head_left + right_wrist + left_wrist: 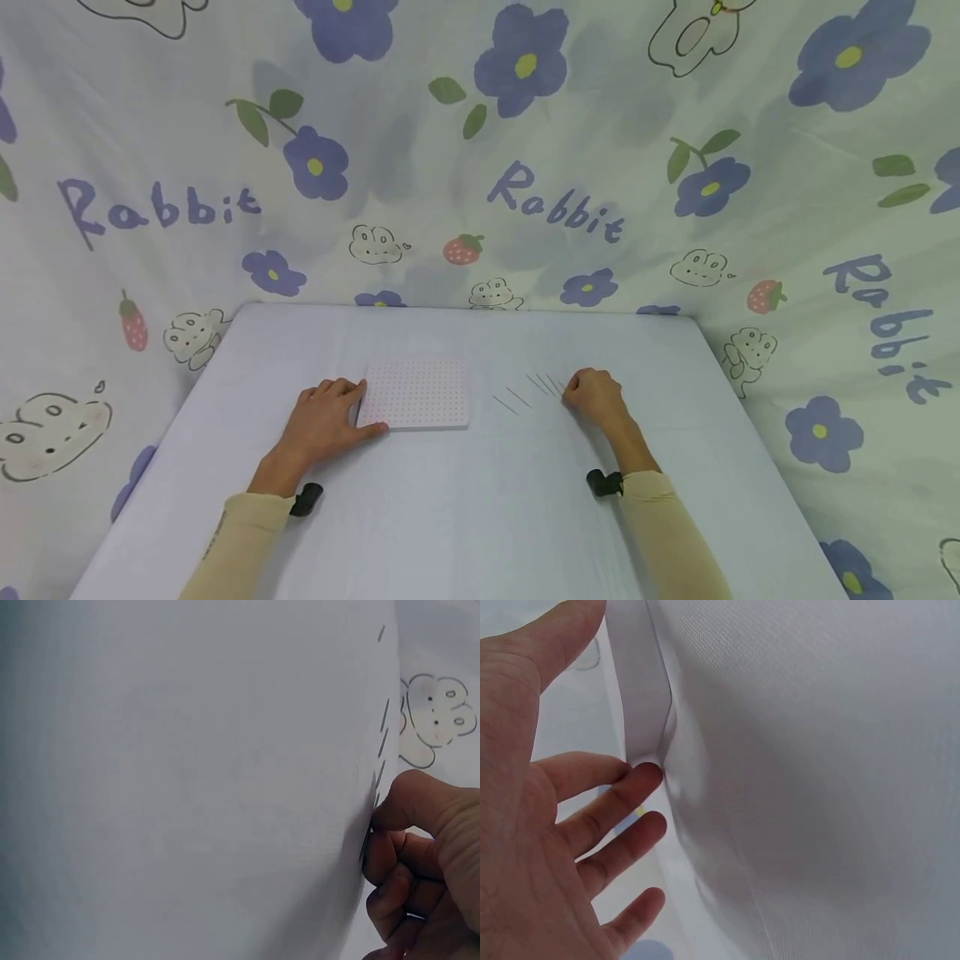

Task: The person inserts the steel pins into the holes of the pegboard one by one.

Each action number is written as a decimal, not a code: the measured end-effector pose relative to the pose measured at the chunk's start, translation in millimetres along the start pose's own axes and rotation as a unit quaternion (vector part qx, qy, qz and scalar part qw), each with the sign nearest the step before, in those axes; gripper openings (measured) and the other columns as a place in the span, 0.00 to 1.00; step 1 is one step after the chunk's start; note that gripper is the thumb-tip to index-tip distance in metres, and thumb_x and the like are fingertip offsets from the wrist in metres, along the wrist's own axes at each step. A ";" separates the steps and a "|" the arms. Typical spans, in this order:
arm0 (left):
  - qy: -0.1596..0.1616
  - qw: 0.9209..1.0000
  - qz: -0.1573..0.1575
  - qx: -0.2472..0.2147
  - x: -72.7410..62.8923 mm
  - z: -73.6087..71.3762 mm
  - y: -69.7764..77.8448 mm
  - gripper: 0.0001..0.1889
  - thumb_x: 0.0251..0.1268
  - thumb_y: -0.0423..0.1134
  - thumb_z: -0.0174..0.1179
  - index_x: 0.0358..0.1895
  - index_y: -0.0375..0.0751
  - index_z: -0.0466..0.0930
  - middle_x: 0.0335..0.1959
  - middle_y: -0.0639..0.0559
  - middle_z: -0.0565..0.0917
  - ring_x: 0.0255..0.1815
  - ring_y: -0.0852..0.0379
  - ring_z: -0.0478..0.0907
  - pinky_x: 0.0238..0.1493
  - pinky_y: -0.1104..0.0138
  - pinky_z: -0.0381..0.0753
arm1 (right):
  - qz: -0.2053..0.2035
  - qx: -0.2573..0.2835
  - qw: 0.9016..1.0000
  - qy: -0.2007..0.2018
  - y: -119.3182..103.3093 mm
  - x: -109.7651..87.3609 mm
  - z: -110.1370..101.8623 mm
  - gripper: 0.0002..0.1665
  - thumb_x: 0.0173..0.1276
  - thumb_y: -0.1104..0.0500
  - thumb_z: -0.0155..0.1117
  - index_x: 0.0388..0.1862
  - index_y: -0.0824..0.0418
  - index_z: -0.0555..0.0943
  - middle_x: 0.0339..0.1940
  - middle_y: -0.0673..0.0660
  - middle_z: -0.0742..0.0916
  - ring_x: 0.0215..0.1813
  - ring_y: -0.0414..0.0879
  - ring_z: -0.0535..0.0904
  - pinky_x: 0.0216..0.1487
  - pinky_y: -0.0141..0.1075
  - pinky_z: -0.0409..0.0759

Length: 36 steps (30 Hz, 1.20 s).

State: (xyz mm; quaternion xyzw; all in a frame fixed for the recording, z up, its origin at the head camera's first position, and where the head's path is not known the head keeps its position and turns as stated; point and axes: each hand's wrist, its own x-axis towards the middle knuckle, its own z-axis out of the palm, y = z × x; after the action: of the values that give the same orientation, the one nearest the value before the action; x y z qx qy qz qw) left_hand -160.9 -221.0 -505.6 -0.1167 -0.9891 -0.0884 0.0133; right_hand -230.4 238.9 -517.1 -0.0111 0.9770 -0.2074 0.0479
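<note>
A white rectangular board [415, 395] with a grid of small reddish dots lies flat on the table. My left hand [322, 422] rests against its left side, thumb at the near left corner and index finger at the left edge. The left wrist view shows the spread fingers [622, 799] touching the edge of the board [639, 679]. To the right, my right hand [597, 397] pinches a thin dark stick [366, 844] between thumb and index finger, low over the table. Several more thin dark sticks [512, 397] lie slanted beside that hand.
The table [420, 517] has a white cover, its far edge meeting a hanging cloth [420, 192] printed with flowers and rabbits. A small black device [306, 500] sits at the left wrist, another black device [603, 482] at the right.
</note>
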 end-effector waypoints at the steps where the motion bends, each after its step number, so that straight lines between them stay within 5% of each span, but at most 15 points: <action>1: 0.000 1.000 0.000 0.000 0.0 0.4 0.0 0.52 0.54 0.74 0.63 0.70 0.34 0.72 0.60 0.38 0.78 0.64 0.36 0.70 0.62 0.36 0.66 | -0.004 -0.004 1.000 -0.004 -0.4 0.1 -0.6 0.07 0.60 0.60 0.64 0.23 0.59 0.82 0.23 0.53 0.83 0.27 0.47 0.76 0.28 0.40 0.74; 11: 0.002 1.000 0.002 -0.001 0.4 0.5 -0.1 0.52 0.54 0.75 0.61 0.70 0.33 0.72 0.60 0.38 0.78 0.63 0.36 0.70 0.62 0.37 0.66 | -0.043 -0.056 0.997 -0.013 -2.5 5.7 -1.6 0.06 0.58 0.60 0.62 0.23 0.58 0.82 0.23 0.52 0.83 0.27 0.48 0.76 0.40 0.50 0.76; 24: 0.010 1.000 0.006 -0.003 -0.2 1.7 -0.6 0.49 0.55 0.72 0.64 0.69 0.34 0.74 0.59 0.39 0.79 0.62 0.37 0.71 0.60 0.37 0.67 | -0.037 -0.048 0.998 -0.013 2.2 3.2 0.3 0.07 0.58 0.60 0.61 0.21 0.57 0.80 0.22 0.51 0.81 0.26 0.48 0.75 0.35 0.46 0.72; 36: 0.009 1.000 0.007 0.000 0.5 2.5 -0.7 0.49 0.55 0.70 0.65 0.69 0.34 0.73 0.59 0.38 0.79 0.61 0.37 0.72 0.60 0.37 0.67 | -0.071 0.067 0.995 0.023 -16.2 3.5 -11.9 0.04 0.60 0.58 0.64 0.28 0.57 0.81 0.23 0.50 0.82 0.25 0.44 0.75 0.25 0.36 0.73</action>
State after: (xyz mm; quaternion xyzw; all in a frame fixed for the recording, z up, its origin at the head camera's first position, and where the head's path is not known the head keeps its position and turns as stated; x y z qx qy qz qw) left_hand -161.6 -221.1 -508.2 -0.1229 -0.9881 -0.0893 0.0231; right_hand -235.0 228.8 -500.0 -0.0725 0.9586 -0.2752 0.0111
